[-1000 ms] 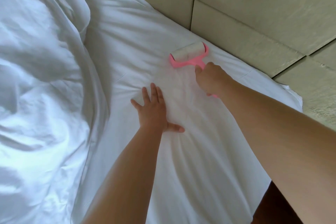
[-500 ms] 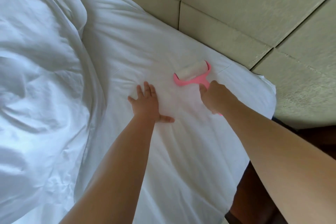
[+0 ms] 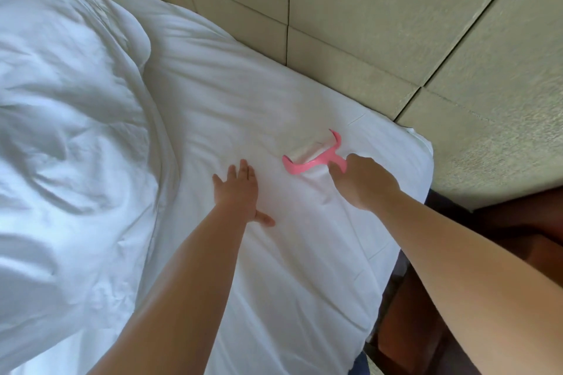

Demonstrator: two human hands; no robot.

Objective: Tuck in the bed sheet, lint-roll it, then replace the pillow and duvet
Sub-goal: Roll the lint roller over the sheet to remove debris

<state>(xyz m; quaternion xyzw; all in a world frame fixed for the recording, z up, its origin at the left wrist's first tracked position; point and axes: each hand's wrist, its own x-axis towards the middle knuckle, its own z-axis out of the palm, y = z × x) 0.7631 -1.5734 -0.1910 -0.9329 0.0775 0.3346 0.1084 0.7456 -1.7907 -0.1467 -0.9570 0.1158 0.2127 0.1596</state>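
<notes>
Curled around the pink handle of the lint roller (image 3: 310,152), the right hand (image 3: 362,184) holds the tool from behind, so that only a short stub of handle shows beside the knuckles. Its fingers wrap the handle and hide the rest of it; the thumb side faces the roller head. From that grip the pink yoke forks out to the upper left, one arm of the fork curving up toward the wall panels, the other sweeping down and left to a rounded tip. Between the two arms sits the pale sticky roll, lying against the bed sheet (image 3: 298,246). The roll is blurred, so its surface detail cannot be made out.

Just to the left of the roller, the left hand (image 3: 239,195) lies flat on the sheet with fingers straight and close together and the thumb stuck out to the right. Palm down, it presses the fabric, apart from the tool by a narrow strip of bare sheet. Fine creases radiate across the fabric below and to the right of both hands.

A bunched white duvet (image 3: 67,143) is heaped over the left side of the bed, its edge folding down onto the sheet well left of the flat hand. Beige padded wall panels (image 3: 380,18) run along the far side of the mattress, and the mattress corner sits right of the roller. Dark wooden furniture (image 3: 518,240) shows beyond the bed's right edge.
</notes>
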